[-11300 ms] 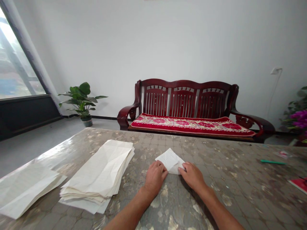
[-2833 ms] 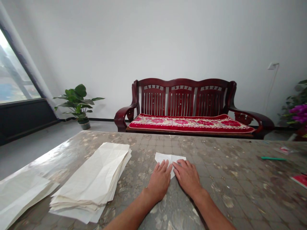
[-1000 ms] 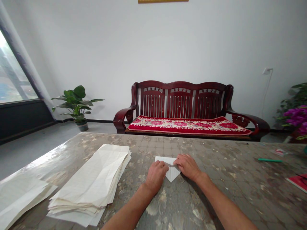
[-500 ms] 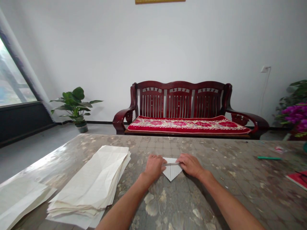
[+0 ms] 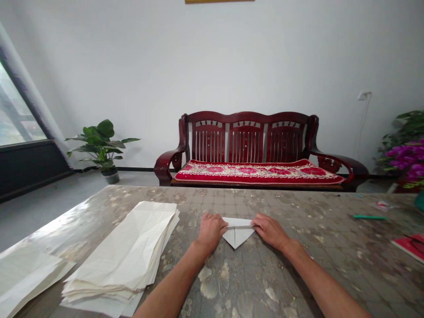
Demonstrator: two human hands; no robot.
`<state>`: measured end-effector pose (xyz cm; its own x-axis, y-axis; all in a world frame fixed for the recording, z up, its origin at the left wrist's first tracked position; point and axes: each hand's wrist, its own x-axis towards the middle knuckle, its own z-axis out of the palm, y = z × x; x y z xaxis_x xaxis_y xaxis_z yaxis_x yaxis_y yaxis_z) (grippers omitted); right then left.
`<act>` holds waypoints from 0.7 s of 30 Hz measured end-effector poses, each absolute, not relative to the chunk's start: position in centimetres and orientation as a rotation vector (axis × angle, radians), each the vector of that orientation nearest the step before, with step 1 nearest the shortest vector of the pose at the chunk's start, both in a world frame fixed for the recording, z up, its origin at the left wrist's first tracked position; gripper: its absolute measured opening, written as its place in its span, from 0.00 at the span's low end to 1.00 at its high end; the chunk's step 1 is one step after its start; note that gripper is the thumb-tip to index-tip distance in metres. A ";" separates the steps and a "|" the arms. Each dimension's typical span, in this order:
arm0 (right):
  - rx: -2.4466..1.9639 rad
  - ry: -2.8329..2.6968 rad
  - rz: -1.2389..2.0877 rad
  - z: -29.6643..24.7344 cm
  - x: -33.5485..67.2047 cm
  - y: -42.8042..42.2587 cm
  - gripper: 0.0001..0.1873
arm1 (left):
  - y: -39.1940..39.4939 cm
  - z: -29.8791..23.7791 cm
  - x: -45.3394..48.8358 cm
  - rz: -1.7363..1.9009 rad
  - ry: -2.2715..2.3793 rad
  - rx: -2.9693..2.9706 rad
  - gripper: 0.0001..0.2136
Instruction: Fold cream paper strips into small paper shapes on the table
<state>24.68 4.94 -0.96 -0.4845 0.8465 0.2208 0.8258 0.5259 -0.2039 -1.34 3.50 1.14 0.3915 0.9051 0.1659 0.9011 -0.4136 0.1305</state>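
Note:
A small piece of folded white paper (image 5: 236,234) lies on the patterned table in front of me, its point facing toward me and a flat folded band along its far edge. My left hand (image 5: 212,229) pinches the left end of that band. At the right end, my right hand (image 5: 269,230) grips the band between thumb and fingers. A centre crease runs down the pointed part. The paper's outer corners are hidden under my fingers.
A thick stack of white paper sheets (image 5: 122,251) is to my left, with more sheets (image 5: 29,276) beyond it at the far left. On the right are a green pen (image 5: 369,217) and a red booklet (image 5: 409,246). A wooden bench (image 5: 247,137) stands behind the table (image 5: 212,287).
My right hand has slid a little to the right along the fold, so more of the band shows between my hands. The view has shifted slightly.

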 end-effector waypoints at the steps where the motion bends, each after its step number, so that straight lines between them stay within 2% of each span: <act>1: -1.386 -2.487 0.054 -1.0 24.7 4.8 0.15 | 3.5 1.0 -1.4 0.341 1.694 2.605 0.08; 6: -1.335 -2.531 -0.142 -1.4 24.6 4.1 0.16 | 3.3 0.2 -1.5 0.398 1.685 2.642 0.08; 13: -1.259 -2.551 -0.376 -1.9 25.1 3.4 0.13 | 2.8 -0.4 -1.8 0.269 1.619 2.788 0.11; 21: -1.236 -2.548 -0.505 -2.1 25.4 2.8 0.12 | 1.5 -0.2 -1.3 0.218 1.602 2.774 0.11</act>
<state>25.40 2.81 -2.14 -0.6025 0.7020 0.3797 0.7938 0.5767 0.1932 -1.26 1.54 -0.25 0.4936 0.8564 0.1517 0.8657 -0.5005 0.0085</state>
